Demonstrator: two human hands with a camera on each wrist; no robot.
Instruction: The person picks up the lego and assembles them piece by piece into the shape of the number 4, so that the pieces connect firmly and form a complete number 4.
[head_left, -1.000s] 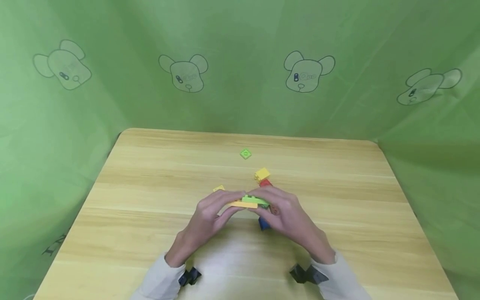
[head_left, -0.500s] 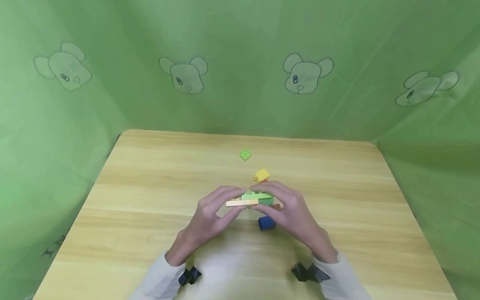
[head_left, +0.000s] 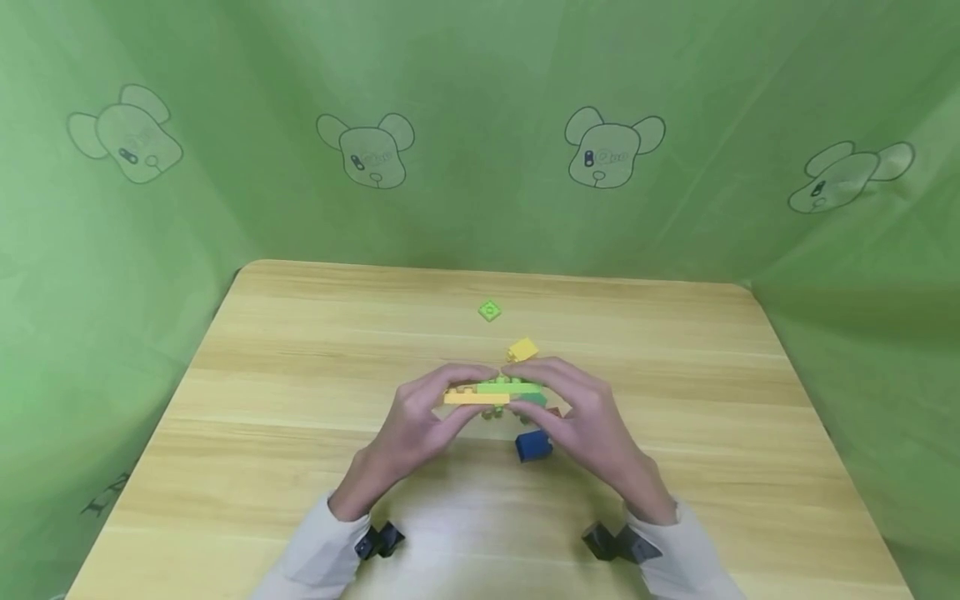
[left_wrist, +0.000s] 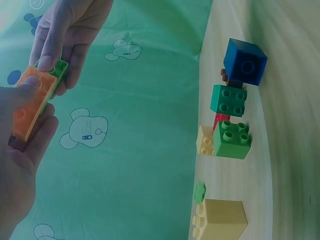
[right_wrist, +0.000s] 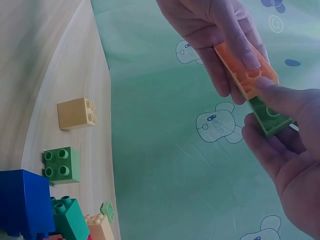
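Observation:
In front of me my left hand (head_left: 422,414) pinches the left part of a flat orange building brick (head_left: 474,399), its thumb under it in the head view. My right hand (head_left: 579,408) grips the other end, where a flat light green building brick (head_left: 510,387) overlaps the orange one. From the left wrist view, both thumbs press the hollow underside of the orange brick (left_wrist: 31,102). Hollow tubes show inside the green brick (right_wrist: 267,115) in the right wrist view. The pair is held above the table; whether they are fully pressed together I cannot tell.
On the wooden table (head_left: 300,358) lie a blue brick (head_left: 533,446), a yellow brick (head_left: 522,349) and a small light green piece (head_left: 490,310). Green bricks (left_wrist: 232,140) and a red one (left_wrist: 221,120) stand beyond the hands. A green curtain (head_left: 480,217) surrounds the table.
Both hands have lifted slightly away from me with the joined bricks, which have shifted a little left. More of the blue brick shows beneath the right hand. Both hands keep their grip.

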